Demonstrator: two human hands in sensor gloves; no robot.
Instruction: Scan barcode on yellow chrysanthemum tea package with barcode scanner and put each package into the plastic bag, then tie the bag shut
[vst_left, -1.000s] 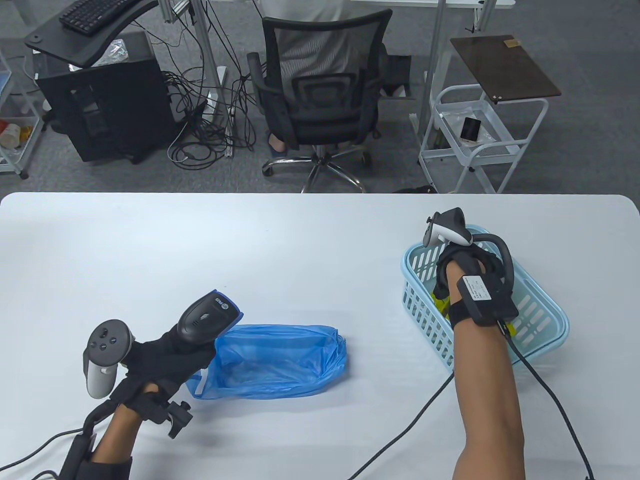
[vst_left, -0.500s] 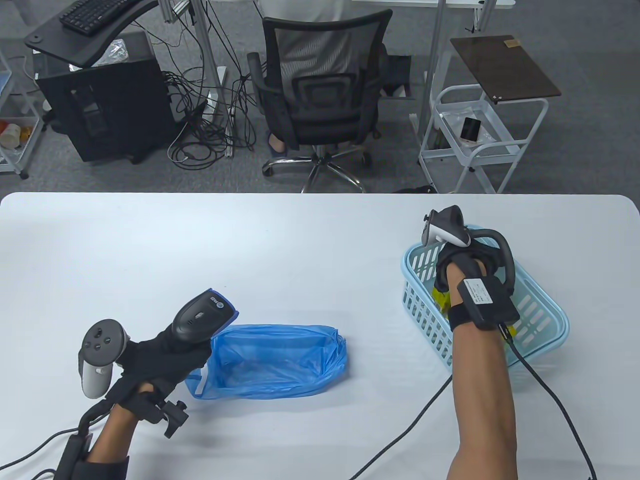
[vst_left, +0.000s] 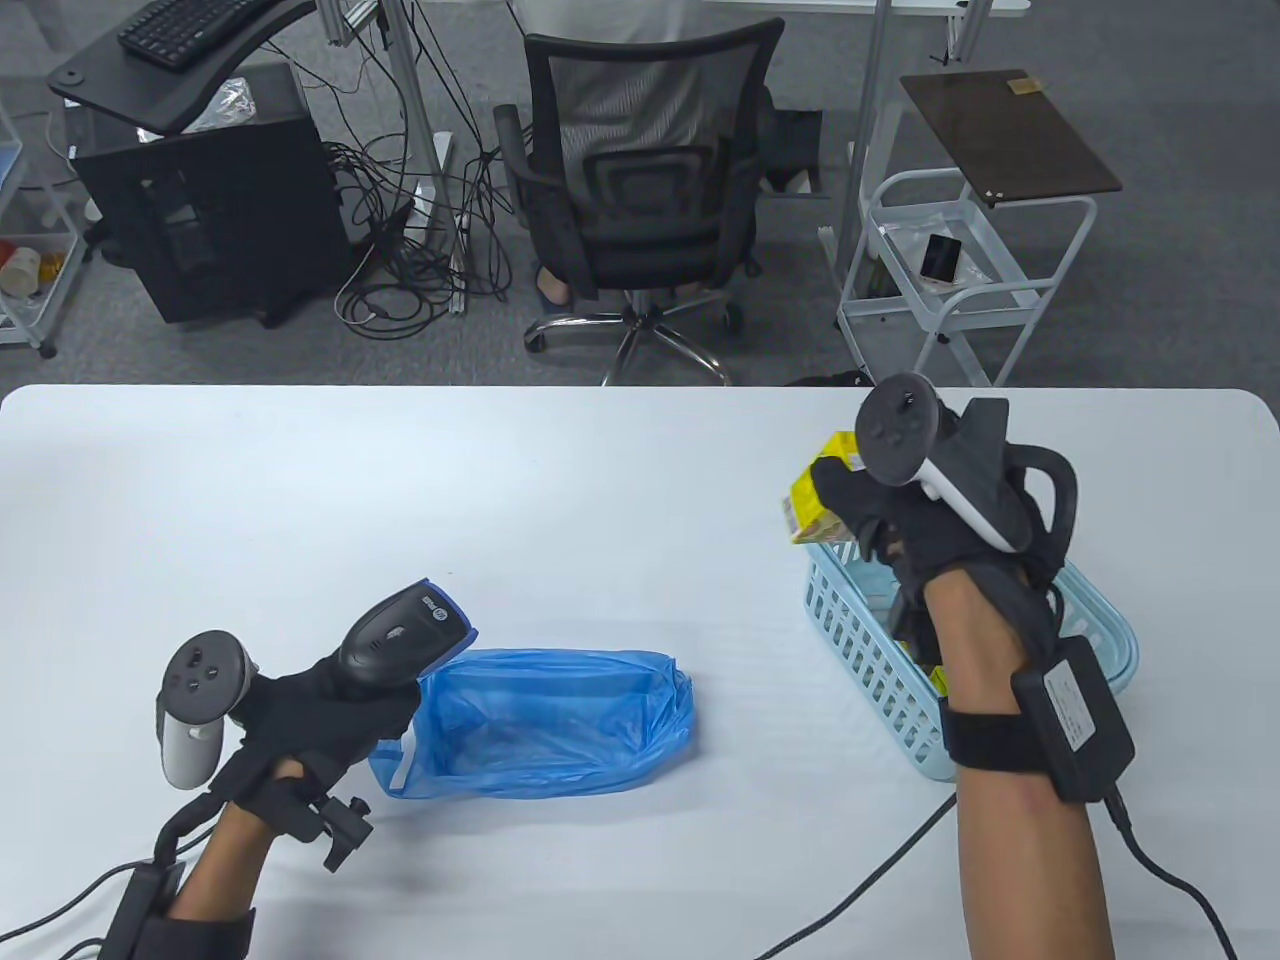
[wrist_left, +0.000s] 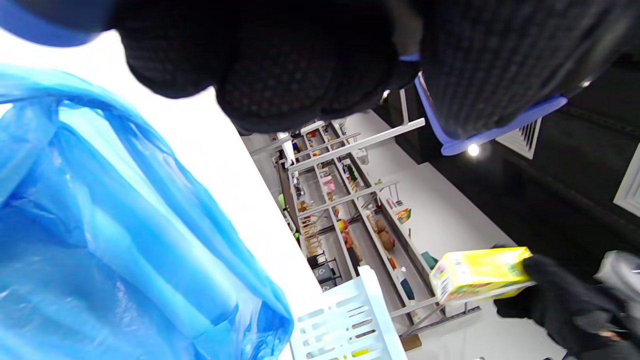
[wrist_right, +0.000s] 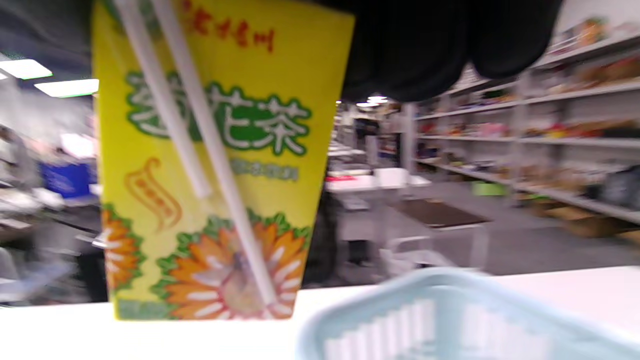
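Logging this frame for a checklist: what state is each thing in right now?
Tea package: lifted above the basket, gripped by the right hand.
Scanner: off the table, gripped by the left hand.
Bag: lying on the table, mouth open, untied, nothing seen inside.
Basket: on the table, something yellow still inside.

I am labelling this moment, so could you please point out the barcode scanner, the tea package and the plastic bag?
barcode scanner (vst_left: 400, 630): table view, top of its head.
yellow chrysanthemum tea package (wrist_right: 210, 165): right wrist view, printed front face.
blue plastic bag (vst_left: 560, 720): table view, middle of its crumpled upper side.
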